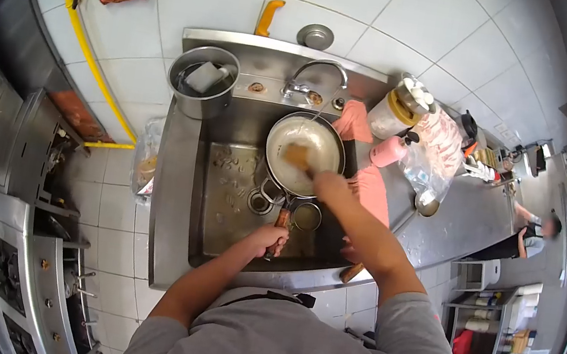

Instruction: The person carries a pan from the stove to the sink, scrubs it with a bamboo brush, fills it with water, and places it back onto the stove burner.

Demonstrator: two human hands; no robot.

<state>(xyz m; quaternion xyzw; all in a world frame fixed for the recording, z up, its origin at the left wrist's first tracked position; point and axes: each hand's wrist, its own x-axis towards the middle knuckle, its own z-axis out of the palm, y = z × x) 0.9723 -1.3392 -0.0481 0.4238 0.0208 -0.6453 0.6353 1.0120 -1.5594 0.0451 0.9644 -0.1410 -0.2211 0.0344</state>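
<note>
My left hand is closed round the wooden handle of a round frying pan. The pan is tilted over the sink beneath the curved faucet, from which a thin stream of water seems to run into it. In my right hand is a tan tool that looks like a brush. Its head is blurred by motion against the pan's whitish, wet inside. Below the pan, a small round metal container sits in the sink beside the drain.
A deep metal pot stands at the sink's back left corner. To the right are pink cloths, a pink pump bottle, a white tub and a ladle. A stove is at left; other people are at right.
</note>
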